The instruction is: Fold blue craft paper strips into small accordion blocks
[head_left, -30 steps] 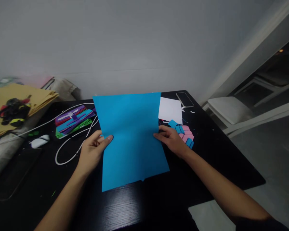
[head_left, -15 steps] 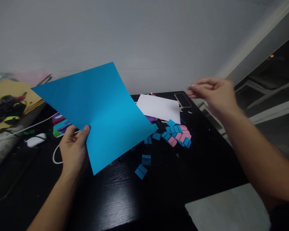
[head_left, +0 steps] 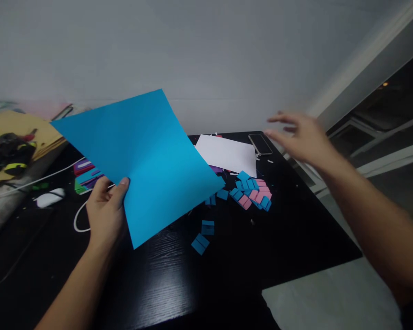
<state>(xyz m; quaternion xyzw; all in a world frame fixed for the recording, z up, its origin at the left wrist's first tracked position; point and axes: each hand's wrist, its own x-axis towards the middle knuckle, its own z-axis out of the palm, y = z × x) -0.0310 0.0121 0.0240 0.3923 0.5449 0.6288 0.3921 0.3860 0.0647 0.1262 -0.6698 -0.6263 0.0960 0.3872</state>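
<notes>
At far left lie tan papers point(head_left: 43, 130), with a black object marked in red and yellow point(head_left: 12, 153) on top of them. Toward nine o'clock from the blue sheet point(head_left: 144, 160) is a white rounded item point(head_left: 50, 198); closer in, also toward nine, sits a stack of coloured strips point(head_left: 84, 174), with a white cable point(head_left: 76, 221) looping below it. My left hand point(head_left: 106, 201) is at the sheet's eight o'clock — grip closed on its edge, thumb on the near face. I hold the sheet tilted above the black counter point(head_left: 261, 256).

Next come two loose blue pieces point(head_left: 200, 244), at about eight o'clock from the pile of blue and pink pieces point(head_left: 258, 192). A white sheet point(head_left: 227, 152) lies between the pile's ten and eleven, and a phone point(head_left: 260, 144) around its twelve. Farthest right, toward the pile's two o'clock, my right hand point(head_left: 304, 137) hangs in the air — grip open, thumb apart from the fingers, slightly blurred.
</notes>
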